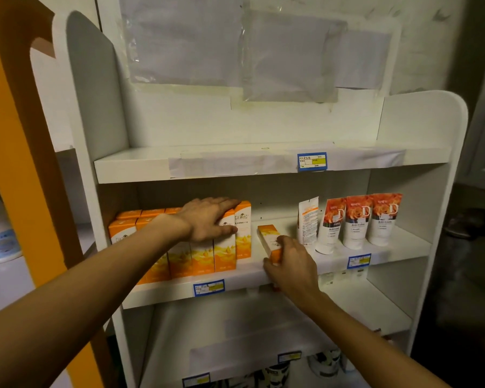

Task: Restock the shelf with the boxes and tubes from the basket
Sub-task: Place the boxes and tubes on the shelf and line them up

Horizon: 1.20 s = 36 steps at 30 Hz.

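Observation:
Several upright orange and white boxes (225, 249) stand in rows on the left half of the middle shelf (252, 278). My left hand (207, 219) rests flat against the tops of the rightmost boxes, fingers spread. One orange box (268, 233) lies on its side just right of the rows, and my right hand (290, 261) grips its near end. Further right stand a white tube (307, 221) and three white tubes with red rose tops (357, 219). The basket is out of view.
The top shelf (235, 161) carries a blue price tag (312, 161). Plastic sheets (263, 51) cover the back panel. The lower shelf (347, 312) is mostly bare; dark patterned items (275, 373) sit at the bottom. An orange frame (25, 163) stands at the left.

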Available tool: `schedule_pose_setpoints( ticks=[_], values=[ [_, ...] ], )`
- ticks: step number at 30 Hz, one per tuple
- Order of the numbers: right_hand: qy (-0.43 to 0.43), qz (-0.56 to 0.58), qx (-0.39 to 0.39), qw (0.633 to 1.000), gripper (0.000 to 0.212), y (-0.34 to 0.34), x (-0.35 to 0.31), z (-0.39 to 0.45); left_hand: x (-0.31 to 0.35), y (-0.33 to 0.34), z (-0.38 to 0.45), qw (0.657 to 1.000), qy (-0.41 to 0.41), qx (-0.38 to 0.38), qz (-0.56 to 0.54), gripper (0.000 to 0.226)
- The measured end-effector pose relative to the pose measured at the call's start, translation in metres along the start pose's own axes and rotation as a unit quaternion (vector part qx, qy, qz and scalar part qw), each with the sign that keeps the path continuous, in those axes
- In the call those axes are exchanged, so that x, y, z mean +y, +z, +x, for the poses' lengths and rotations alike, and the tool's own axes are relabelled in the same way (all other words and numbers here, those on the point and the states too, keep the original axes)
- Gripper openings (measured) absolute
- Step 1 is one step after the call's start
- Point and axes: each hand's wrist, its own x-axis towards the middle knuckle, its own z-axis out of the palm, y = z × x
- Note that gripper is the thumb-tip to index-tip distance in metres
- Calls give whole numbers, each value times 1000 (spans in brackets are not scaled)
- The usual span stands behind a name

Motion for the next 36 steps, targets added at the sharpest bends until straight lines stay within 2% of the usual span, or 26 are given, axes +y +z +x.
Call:
schedule_pose_setpoints(
  ticks=[3,6,8,10,13,15,17,22,24,28,30,33,36],
  values=[
    [0,-15,16,1000,75,0,4,-5,1,-1,0,1000,-1,1,2,77],
    [-18,-52,20,998,70,-7,4,-6,1,-1,0,1000,1,1,2,76],
    [-16,-30,30,999,67,-13,4,-7,1,0,0,1000,3,2,2,77],
    [10,64,63,996,70,-20,3,-6,0,0,1,1000,4,4,4,77],
    [34,248,114,961,66,-33,-6,1,-1,0,1,1000,1,8,4,77],
    [42,354,121,926,57,-47,-15,11,0,-1,1,1000,2,8,3,77],
    [30,408,102,907,50,-57,-24,23,1,-1,0,1000,1,7,0,77],
    [-36,335,6,941,52,-46,-33,38,4,-2,-1,1000,-5,1,2,77],
    [-46,343,-17,938,58,-41,-39,38,5,-3,-1,1000,-7,-1,5,77],
    [-82,272,7,959,63,-28,-47,37,6,-4,-1,1000,-6,-6,10,77],
    [-74,282,13,956,68,-25,-49,36,5,-3,-2,1000,-5,-6,9,77],
    [-11,422,-11,906,68,-27,-47,37,3,-2,-2,1000,-2,0,1,77],
    [42,507,-27,861,43,-27,-41,39,4,-1,-2,1000,-5,6,-3,75]
  ],
)
